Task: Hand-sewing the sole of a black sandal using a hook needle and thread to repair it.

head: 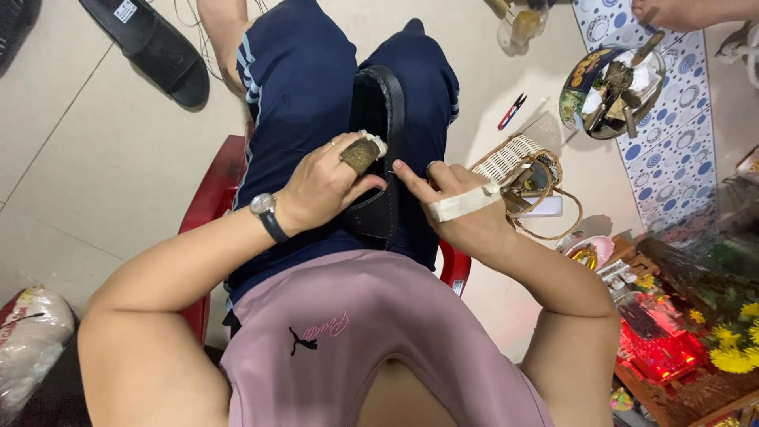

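Black leather sandal (379, 126) lies lengthwise on the person's lap, on the dark blue shorts (300, 87), directly under both hands. The left hand (324, 186) comes in from the left with the wrist bent, fingers curled over the sandal's side and thumb pressed against its strap, so it grips the sandal; a brown thimble-like guard (360, 154) covers one finger and a wristwatch (265, 209) sits just behind the hand. The right hand (458, 205) reaches from the right, index finger stretched out with its tip touching the sandal's edge, the other fingers loosely folded; a pale tape band (462, 203) wraps across it. Whether that hand pinches a needle or thread is too small to tell. The sandal's lower part is hidden behind the left hand. A woven basket (518, 166) sits just beyond the right hand
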